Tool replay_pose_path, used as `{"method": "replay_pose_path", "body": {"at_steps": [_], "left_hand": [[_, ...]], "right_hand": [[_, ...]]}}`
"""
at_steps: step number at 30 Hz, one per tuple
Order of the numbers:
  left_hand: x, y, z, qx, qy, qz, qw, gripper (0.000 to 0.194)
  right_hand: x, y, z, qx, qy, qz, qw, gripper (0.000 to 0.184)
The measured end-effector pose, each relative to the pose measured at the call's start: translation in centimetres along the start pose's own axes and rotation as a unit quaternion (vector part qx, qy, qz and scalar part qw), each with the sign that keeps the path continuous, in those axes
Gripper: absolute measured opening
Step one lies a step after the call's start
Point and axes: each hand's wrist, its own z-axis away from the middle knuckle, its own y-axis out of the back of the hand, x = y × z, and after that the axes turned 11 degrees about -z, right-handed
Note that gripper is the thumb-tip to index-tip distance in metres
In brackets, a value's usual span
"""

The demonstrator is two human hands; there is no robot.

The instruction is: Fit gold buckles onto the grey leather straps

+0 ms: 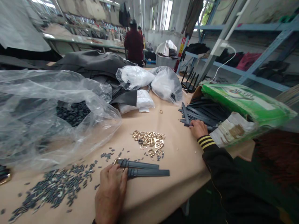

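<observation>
My left hand [111,186] is closed over the buckle end of a dark strap [151,173] that lies flat on the table. Just behind it rests a second dark strap with a gold buckle [142,165]. At the right, my right hand [198,128] has its fingers closed on the end of a dark strip [188,125] at the edge of a heap of such strips [205,109]. Gold buckles [150,139] lie in a loose pile between the hands. Many small dark loops [58,183] are spread left of my left hand.
A clear plastic bag [93,133] of small dark pieces covers the left side. Behind stand white-filled bags [166,82]. A green box [247,101] lies beside the strips, with a router [189,83] behind. A person [134,42] stands farther back.
</observation>
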Motion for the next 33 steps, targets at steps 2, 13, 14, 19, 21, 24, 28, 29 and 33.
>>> {"method": "replay_pose_path", "body": {"at_steps": [2,13,14,19,21,24,28,29,33], "left_hand": [[0.2,0.3,0.3,0.025,0.01,0.034,0.999,0.026],[3.9,4.6,1.2,-0.252,0.256,0.517,0.777,0.031],[3.7,4.5,1.4,-0.256,0.277,0.537,0.755,0.032],[2.8,3.8,2.4,-0.247,0.352,0.586,0.687,0.034],[2.8,3.7,2.4,-0.247,0.361,0.586,0.682,0.035],[2.9,3.8,2.2,-0.247,0.365,0.588,0.678,0.035],[2.8,3.9,2.2,-0.242,0.37,0.587,0.678,0.035],[2.8,3.8,2.2,-0.241,0.371,0.586,0.679,0.035],[2.7,3.7,2.2,-0.241,0.374,0.586,0.677,0.034]], "right_hand": [[-1.6,0.4,1.0,-0.004,0.034,-0.019,0.999,0.014],[-15.6,-0.5,13.9,-0.47,0.181,-0.441,0.743,0.013],[-15.4,-1.0,14.3,-0.499,0.135,-0.466,0.718,0.014],[-14.1,-2.4,15.2,-0.552,0.025,-0.527,0.645,0.024],[-14.0,-2.5,15.4,-0.554,-0.003,-0.543,0.632,0.026],[-14.1,-2.7,15.8,-0.557,-0.029,-0.557,0.615,0.027],[-14.3,-3.1,16.0,-0.56,-0.043,-0.569,0.6,0.026],[-14.3,-3.2,16.0,-0.56,-0.045,-0.572,0.598,0.026],[-14.4,-3.4,16.1,-0.556,-0.045,-0.583,0.591,0.024]]}}
